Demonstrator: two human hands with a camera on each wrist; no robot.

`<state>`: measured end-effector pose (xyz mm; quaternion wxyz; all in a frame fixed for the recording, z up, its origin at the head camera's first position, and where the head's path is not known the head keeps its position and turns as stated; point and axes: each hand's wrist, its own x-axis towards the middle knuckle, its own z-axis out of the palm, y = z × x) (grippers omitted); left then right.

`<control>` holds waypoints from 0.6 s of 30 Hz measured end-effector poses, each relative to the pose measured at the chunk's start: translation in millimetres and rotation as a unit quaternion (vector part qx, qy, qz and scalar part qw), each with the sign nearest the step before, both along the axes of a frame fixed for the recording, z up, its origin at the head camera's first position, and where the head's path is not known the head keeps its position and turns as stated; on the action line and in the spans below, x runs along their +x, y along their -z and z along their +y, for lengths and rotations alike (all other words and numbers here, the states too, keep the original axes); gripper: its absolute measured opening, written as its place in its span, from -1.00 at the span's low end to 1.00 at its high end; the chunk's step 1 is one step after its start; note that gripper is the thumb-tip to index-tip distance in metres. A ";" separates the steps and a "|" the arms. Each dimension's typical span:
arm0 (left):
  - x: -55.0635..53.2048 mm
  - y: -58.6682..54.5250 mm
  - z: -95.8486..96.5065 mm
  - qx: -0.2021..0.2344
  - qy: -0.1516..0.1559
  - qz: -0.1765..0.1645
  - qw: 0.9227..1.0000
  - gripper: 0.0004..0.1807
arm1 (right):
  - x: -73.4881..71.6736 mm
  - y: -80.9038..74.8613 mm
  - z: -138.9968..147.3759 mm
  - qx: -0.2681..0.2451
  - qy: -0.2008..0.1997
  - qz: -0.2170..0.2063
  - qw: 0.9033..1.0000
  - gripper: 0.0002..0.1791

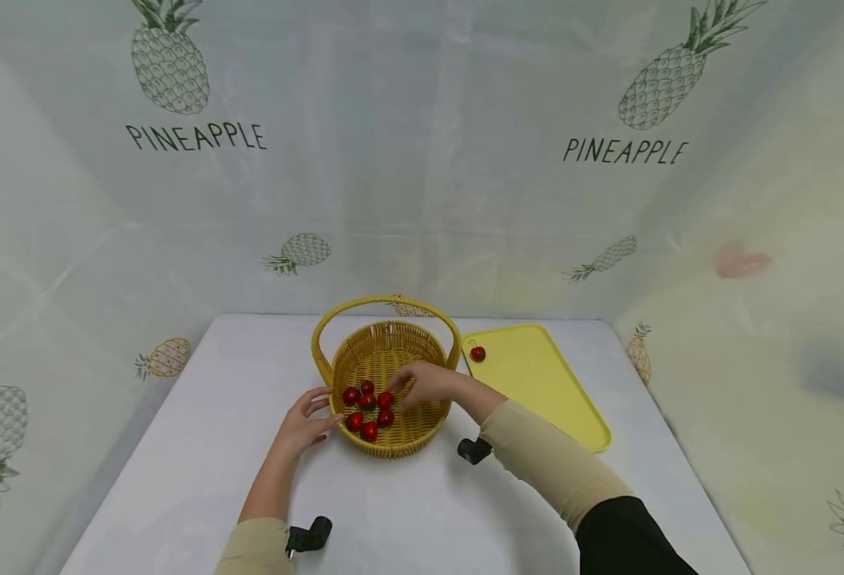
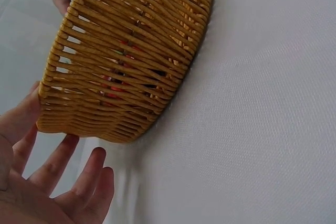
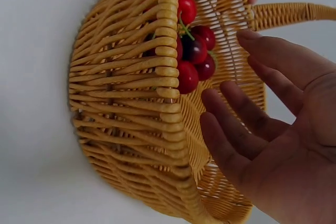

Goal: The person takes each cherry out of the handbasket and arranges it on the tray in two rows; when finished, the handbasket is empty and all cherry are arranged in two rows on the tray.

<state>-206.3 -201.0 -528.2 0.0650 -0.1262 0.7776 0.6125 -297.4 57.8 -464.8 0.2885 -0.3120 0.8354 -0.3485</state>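
A yellow woven basket [image 1: 393, 447] with a tall arched handle stands on the table. Several dark red cherries [image 1: 367, 402] lie in it, grouped toward its left side. My left hand [image 1: 303, 423] is at the basket's left rim, its thumb and a finger touching it, the other fingers spread loosely. My right hand [image 1: 422, 383] reaches in over the basket from the right. In the right wrist view its fingers [image 3: 236, 129] are spread and relaxed beside the cherries, with nothing seen between them. A single cherry [image 1: 478, 354] lies on a yellow tray [image 1: 536, 383].
The tray lies right of the basket, partly behind my right forearm. The basket handle [image 1: 386, 300] arches up behind my right hand. A white cloth [image 1: 192, 463] covers the table, and a pineapple-printed curtain [image 1: 422, 200] hangs around its back and sides.
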 end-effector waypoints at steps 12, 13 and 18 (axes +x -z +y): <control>2.6 -2.2 1.3 0.000 0.001 0.002 1.000 -0.37 | -7.0 7.1 -17.3 0.067 0.016 -0.035 0.997 -0.57; 2.6 -2.1 1.3 0.001 0.000 0.002 1.000 -0.37 | -7.6 8.1 -18.7 0.070 0.017 -0.035 0.997 -0.57; 1.8 -0.7 0.8 0.006 -0.006 0.001 1.000 -0.38 | -11.6 14.6 -24.3 0.082 0.024 -0.036 0.996 -0.55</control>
